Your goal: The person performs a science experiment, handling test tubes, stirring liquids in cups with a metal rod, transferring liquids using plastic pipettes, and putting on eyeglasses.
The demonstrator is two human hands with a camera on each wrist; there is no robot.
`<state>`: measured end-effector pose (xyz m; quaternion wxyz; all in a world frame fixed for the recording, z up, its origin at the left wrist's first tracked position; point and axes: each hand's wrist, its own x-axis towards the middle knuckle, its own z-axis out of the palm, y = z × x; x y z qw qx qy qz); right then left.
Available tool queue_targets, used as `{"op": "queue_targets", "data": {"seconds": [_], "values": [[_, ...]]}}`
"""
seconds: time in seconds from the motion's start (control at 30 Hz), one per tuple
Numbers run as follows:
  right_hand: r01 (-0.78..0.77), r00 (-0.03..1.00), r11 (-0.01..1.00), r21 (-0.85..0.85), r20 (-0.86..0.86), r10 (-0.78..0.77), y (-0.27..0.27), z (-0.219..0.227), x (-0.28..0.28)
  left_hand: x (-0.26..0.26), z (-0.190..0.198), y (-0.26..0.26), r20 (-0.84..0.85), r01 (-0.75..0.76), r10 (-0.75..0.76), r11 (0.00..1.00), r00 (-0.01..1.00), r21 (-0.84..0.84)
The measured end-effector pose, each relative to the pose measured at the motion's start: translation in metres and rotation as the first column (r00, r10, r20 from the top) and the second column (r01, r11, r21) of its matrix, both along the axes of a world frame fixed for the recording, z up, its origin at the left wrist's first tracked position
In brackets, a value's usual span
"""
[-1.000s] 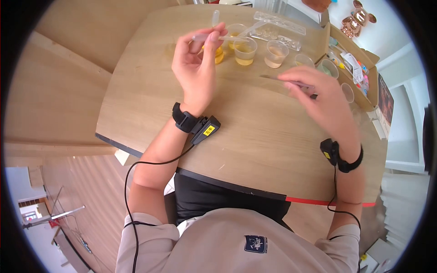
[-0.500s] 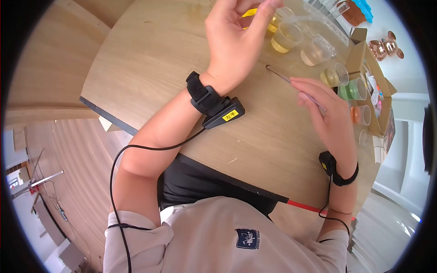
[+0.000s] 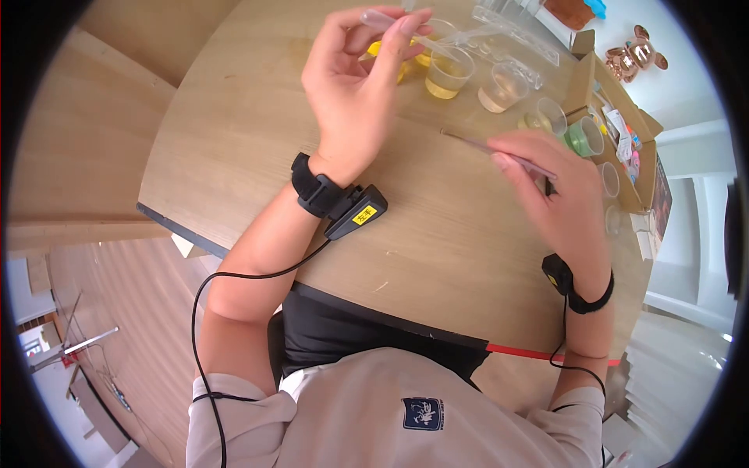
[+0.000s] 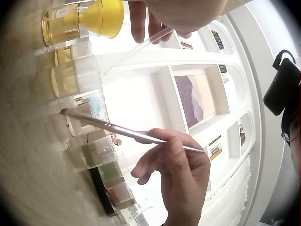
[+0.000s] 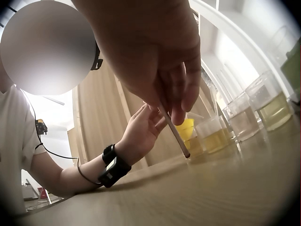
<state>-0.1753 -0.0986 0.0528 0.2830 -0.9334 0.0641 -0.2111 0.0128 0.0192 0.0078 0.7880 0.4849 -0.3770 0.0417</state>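
In the head view my left hand [image 3: 355, 90] pinches a clear plastic pipette [image 3: 378, 19], its thin stem reaching over a cup of yellow liquid [image 3: 449, 74]. My right hand [image 3: 550, 183] holds a slim metal tool [image 3: 468, 141] between thumb and fingers, its tip above the table. The left wrist view shows the tool [image 4: 117, 128] slanting from the right hand [image 4: 181, 172], its dark tip near the cups. A yellow funnel [image 4: 104, 18] sits on a glass vessel of yellow liquid [image 4: 61, 24]. In the right wrist view the tool [image 5: 175, 132] points down from the fingers.
A cup of pale pinkish liquid [image 3: 502, 89], a green one [image 3: 583, 137] and others curve along the table's far right. Behind them lie clear plastic trays [image 3: 519, 39] and an open cardboard box [image 3: 644, 168] of supplies. A copper bear figure [image 3: 636, 54] stands beyond.
Since half a second ago the head view has shifted, bringing the left hand and its pipette fully into sight. Both hands keep their holds, and the right hand's tool stays over the table.
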Motion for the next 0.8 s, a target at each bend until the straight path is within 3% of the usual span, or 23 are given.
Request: {"op": "queue_targets", "data": {"seconds": [0.2,0.33,0.4,0.47,0.57,0.63,0.8], "values": [[-0.028,0.998,0.986,-0.167,-0.068,0.017,-0.016,0.016,-0.017,0.005,-0.008,-0.003,0.032,0.021,-0.02,1.0,0.999,-0.019],[0.078,0.992,0.981,-0.178,-0.079,-0.094,-0.028,0.041,-0.032,0.001,-0.009,-0.003,0.017,-0.003,0.003,1.0,1.0,0.009],[0.161,0.986,0.986,-0.039,0.055,-0.159,-0.042,0.054,-0.043,0.001,-0.009,-0.004,0.025,-0.003,0.003,1.0,1.0,0.002],[0.221,0.97,0.972,-0.078,0.12,-0.211,-0.055,0.059,-0.05,0.002,-0.008,-0.002,0.052,-0.056,0.054,0.997,0.997,0.044],[0.209,0.976,0.975,-0.069,0.068,-0.205,-0.061,0.059,-0.052,0.002,-0.008,-0.004,0.058,-0.044,0.042,0.998,0.997,0.038],[0.209,0.976,0.977,-0.032,-0.056,-0.21,-0.057,0.059,-0.045,0.003,-0.011,0.0,0.053,-0.05,0.048,0.998,0.997,0.034],[0.119,0.993,0.992,-0.034,-0.022,-0.12,-0.033,0.047,-0.027,0.007,-0.006,0.002,0.047,-0.023,0.023,1.0,0.999,0.006]]}}
